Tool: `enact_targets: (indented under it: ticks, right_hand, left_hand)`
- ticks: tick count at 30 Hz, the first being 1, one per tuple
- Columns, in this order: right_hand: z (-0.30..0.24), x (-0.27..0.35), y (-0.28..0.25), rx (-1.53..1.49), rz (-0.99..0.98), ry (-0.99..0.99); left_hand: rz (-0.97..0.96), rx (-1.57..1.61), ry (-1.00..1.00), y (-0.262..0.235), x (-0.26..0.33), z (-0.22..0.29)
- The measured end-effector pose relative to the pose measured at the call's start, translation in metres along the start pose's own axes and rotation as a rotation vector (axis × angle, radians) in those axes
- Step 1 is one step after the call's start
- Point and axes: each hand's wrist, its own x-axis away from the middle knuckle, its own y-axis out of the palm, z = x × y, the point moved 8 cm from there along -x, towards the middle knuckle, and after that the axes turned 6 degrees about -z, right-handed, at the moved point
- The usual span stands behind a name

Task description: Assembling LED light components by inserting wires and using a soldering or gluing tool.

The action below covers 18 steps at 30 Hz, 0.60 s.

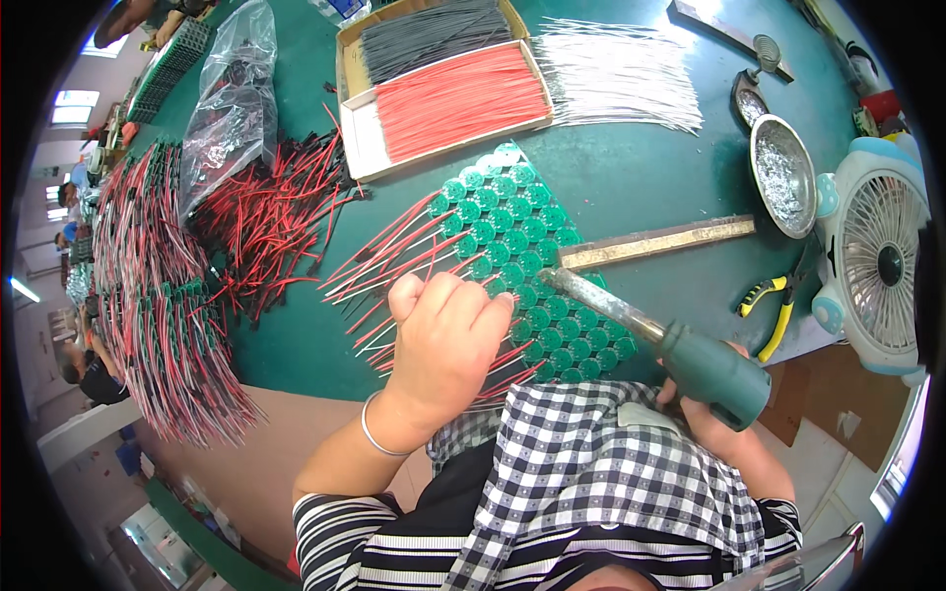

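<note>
A panel of small round green circuit boards (pixel 537 231) lies on the table in front of me, with red, white and dark wires (pixel 389 246) fanning out from its left side. My left hand (pixel 443 330) is closed over the panel's left part, fingers curled and pinched together; whatever is between the fingertips is hidden. Gripped in my right hand (pixel 702 414) is a soldering iron (pixel 714 376) with a thick green handle, its metal shaft pointing up and left. The iron's tip is over the panel's right edge, beside the end of a flat bar (pixel 658 242).
Beyond the panel, a shallow box (pixel 367 148) holds red wires (pixel 458 103), with white wires (pixel 626 74) alongside. Wired boards (pixel 163 295), loose red-black leads (pixel 281 217) and a plastic bag (pixel 232 98) lie left. Right are pliers (pixel 778 305), a metal bowl (pixel 785 177) and a fan (pixel 877 256).
</note>
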Motion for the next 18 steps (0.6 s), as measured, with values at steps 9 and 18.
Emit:
enact_targets:
  ticks: [9,18]
  right_hand:
    - [0.028,0.030,0.019,-0.460,0.084,0.269]
    - [0.004,0.019,0.020,-0.019,-0.004,-0.046]
  left_hand:
    - [0.032,-0.024,-0.001,-0.005,-0.001,0.004]
    - [0.019,-0.036,0.033,-0.001,0.013,0.015]
